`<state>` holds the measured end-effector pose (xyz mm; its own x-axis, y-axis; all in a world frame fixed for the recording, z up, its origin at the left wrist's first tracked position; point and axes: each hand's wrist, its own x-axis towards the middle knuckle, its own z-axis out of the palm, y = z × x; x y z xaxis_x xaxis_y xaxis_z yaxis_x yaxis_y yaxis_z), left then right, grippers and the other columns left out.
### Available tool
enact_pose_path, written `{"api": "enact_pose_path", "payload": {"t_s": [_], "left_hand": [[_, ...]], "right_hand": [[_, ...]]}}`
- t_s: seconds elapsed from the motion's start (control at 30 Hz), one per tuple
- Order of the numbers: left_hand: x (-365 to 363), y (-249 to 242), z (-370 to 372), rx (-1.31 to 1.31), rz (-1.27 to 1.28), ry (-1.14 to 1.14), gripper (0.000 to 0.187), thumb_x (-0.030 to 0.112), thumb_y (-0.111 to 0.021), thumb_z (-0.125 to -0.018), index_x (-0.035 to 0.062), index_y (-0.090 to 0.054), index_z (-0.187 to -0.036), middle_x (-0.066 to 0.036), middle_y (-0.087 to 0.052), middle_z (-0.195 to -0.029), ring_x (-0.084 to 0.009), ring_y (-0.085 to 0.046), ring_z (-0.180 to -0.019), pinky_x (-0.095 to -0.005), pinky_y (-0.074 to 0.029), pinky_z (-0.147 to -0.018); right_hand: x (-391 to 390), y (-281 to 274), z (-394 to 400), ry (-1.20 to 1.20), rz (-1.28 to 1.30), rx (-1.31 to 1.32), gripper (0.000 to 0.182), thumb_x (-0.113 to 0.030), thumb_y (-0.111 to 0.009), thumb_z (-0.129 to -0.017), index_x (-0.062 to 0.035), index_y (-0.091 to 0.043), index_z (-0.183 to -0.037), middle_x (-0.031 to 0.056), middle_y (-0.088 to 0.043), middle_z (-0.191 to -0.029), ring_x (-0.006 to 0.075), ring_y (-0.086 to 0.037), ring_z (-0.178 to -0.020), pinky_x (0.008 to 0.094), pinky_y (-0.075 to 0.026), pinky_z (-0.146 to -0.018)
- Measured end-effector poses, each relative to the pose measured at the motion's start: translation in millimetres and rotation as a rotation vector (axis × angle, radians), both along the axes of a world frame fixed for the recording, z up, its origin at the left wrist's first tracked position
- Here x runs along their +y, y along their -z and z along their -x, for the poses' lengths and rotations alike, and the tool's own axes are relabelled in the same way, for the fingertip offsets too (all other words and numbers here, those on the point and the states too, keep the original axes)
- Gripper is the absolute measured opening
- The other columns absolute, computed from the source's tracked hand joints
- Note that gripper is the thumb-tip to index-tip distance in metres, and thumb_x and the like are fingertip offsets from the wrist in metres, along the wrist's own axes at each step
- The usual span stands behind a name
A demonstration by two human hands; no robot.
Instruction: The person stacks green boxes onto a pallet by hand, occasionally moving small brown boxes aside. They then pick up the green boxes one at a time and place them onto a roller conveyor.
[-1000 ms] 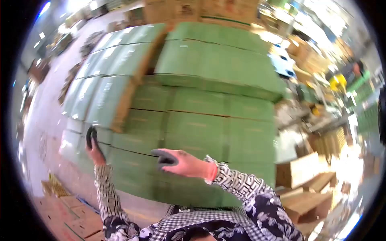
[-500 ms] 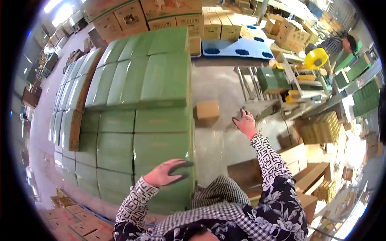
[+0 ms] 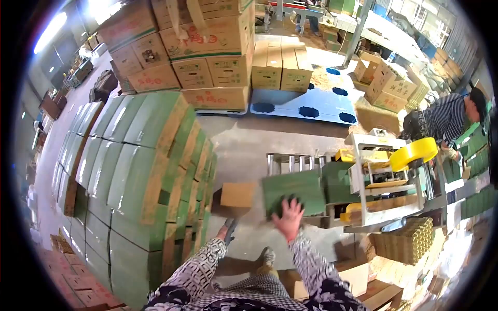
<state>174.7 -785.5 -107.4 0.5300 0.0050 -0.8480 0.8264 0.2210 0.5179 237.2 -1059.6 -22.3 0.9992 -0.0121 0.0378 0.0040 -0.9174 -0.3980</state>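
Note:
My right hand (image 3: 289, 216), in a pink glove with dark fingertips, lies spread on the near part of a green carton (image 3: 293, 187). The carton is at the left end of a roller conveyor (image 3: 295, 163), and a second green carton (image 3: 340, 182) sits right behind it by the taping machine (image 3: 386, 181). Lower down, my left hand (image 3: 228, 230) is seen edge-on, with dark fingers stretched out and nothing visible in them. It is between the tall stack of green cartons (image 3: 127, 171) and the conveyor, just below a small brown box (image 3: 237, 195) on the floor.
Printed brown cartons (image 3: 210, 41) are piled at the back left. Beside them a blue pallet (image 3: 282, 106) carries more cartons. A person in a striped top (image 3: 441, 119) bends over green cartons at the right. Egg-tray stacks (image 3: 407, 241) and an opened box (image 3: 381, 295) lie at lower right.
My view has turned right toward the conveyor. My right hand has come onto the green carton, which now sits nearer, at the conveyor's end. My left hand has moved off from above the carton stack.

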Motion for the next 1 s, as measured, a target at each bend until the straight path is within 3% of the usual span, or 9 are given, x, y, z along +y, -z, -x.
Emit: {"api": "enact_pose_path", "payload": {"t_s": [0.07, 0.17, 0.3, 0.47, 0.57, 0.7, 0.77, 0.83, 1.0], "left_hand": [[-22.7, 25.2, -16.3, -0.036, 0.066, -0.015, 0.066, 0.052, -0.060, -0.082, 0.0120, -0.044, -0.131, -0.008, -0.047, -0.130, -0.0242, -0.048, -0.116, -0.0419, -0.043, -0.091], [-58.8, 63.5, -19.1, -0.214, 0.475, -0.214, 0.054, 0.040, -0.064, -0.083, 0.0036, -0.053, -0.121, -0.007, -0.062, -0.111, -0.0214, -0.058, -0.104, -0.0360, -0.048, -0.085], [-53.3, -5.4, 4.9, -0.404, 0.115, -0.128, 0.045, 0.024, -0.067, -0.083, 0.0042, -0.055, -0.121, -0.008, -0.064, -0.108, -0.0174, -0.062, -0.095, -0.0309, -0.052, -0.080], [-13.8, -190.3, 72.6, -0.510, -0.170, -0.239, 0.066, 0.016, -0.079, -0.065, -0.0012, -0.049, -0.122, -0.012, -0.059, -0.113, -0.0219, -0.057, -0.104, -0.0351, -0.049, -0.086], [34.4, -332.0, 136.4, -0.498, -0.276, -0.391, 0.072, 0.008, -0.077, -0.060, -0.0005, -0.046, -0.124, -0.014, -0.056, -0.117, -0.0246, -0.054, -0.107, -0.0371, -0.047, -0.089], [105.0, -367.5, 187.0, -1.090, -0.182, -0.561, 0.059, 0.017, -0.063, -0.075, -0.0002, -0.044, -0.127, -0.016, -0.054, -0.119, -0.0300, -0.054, -0.106, -0.0404, -0.047, -0.090], [149.3, -366.3, 178.0, -1.114, 0.244, -0.722, 0.050, 0.023, -0.058, -0.082, 0.0022, -0.047, -0.126, -0.014, -0.055, -0.119, -0.0302, -0.055, -0.105, -0.0415, -0.047, -0.090], [195.4, -360.6, 145.0, -1.042, 0.278, -1.056, 0.044, 0.027, -0.057, -0.085, 0.0063, -0.051, -0.124, -0.010, -0.056, -0.119, -0.0279, -0.055, -0.105, -0.0422, -0.046, -0.091], [288.7, -306.3, 40.1, -0.999, 0.111, -1.099, 0.047, 0.037, -0.061, -0.084, 0.0096, -0.054, -0.121, -0.005, -0.058, -0.116, -0.0206, -0.056, -0.103, -0.0362, -0.044, -0.091]], "right_hand": [[-11.2, -3.1, 34.8, -0.230, -0.178, -0.134, 0.064, -0.042, -0.072, -0.070, -0.0078, -0.053, -0.121, 0.0186, -0.052, -0.121, 0.0357, -0.049, -0.112, 0.0503, -0.035, -0.099], [-63.2, -8.7, 36.1, 0.556, -1.310, 0.049, 0.059, -0.049, -0.067, -0.076, -0.0101, -0.055, -0.119, 0.0094, -0.060, -0.110, 0.0254, -0.056, -0.099, 0.0400, -0.044, -0.088], [-147.3, 17.1, -14.4, 1.004, -2.025, 0.167, 0.051, -0.055, -0.049, -0.087, -0.0139, -0.056, -0.117, 0.0006, -0.061, -0.106, 0.0226, -0.056, -0.092, 0.0361, -0.046, -0.083], [-211.3, 93.0, -43.4, 0.496, -2.212, 0.293, 0.054, -0.048, -0.041, -0.092, -0.0087, -0.048, -0.128, 0.0073, -0.052, -0.127, 0.0298, -0.049, -0.112, 0.0454, -0.038, -0.097], [-187.9, 69.5, -8.9, 0.720, -2.104, 0.124, 0.056, -0.050, -0.042, -0.091, -0.0092, -0.048, -0.129, 0.0094, -0.052, -0.129, 0.0297, -0.049, -0.115, 0.0434, -0.040, -0.096], [-141.7, 6.8, 27.3, 0.522, -2.035, 0.132, 0.055, -0.050, -0.051, -0.088, -0.0123, -0.049, -0.128, 0.0055, -0.053, -0.126, 0.0255, -0.050, -0.115, 0.0407, -0.040, -0.098], [-99.2, -32.4, 45.0, 0.458, -2.102, 0.243, 0.054, -0.048, -0.052, -0.089, -0.0134, -0.047, -0.129, 0.0047, -0.051, -0.127, 0.0227, -0.049, -0.115, 0.0415, -0.040, -0.098], [-39.4, -97.5, 49.1, 0.362, -1.970, 0.209, 0.052, -0.045, -0.052, -0.090, -0.0108, -0.047, -0.130, 0.0057, -0.051, -0.127, 0.0229, -0.049, -0.115, 0.0410, -0.039, -0.098], [119.7, -205.9, 31.6, -0.032, -2.029, 0.488, 0.049, -0.038, -0.051, -0.093, -0.0065, -0.047, -0.130, 0.0068, -0.054, -0.124, 0.0213, -0.053, -0.108, 0.0330, -0.043, -0.094]]}}
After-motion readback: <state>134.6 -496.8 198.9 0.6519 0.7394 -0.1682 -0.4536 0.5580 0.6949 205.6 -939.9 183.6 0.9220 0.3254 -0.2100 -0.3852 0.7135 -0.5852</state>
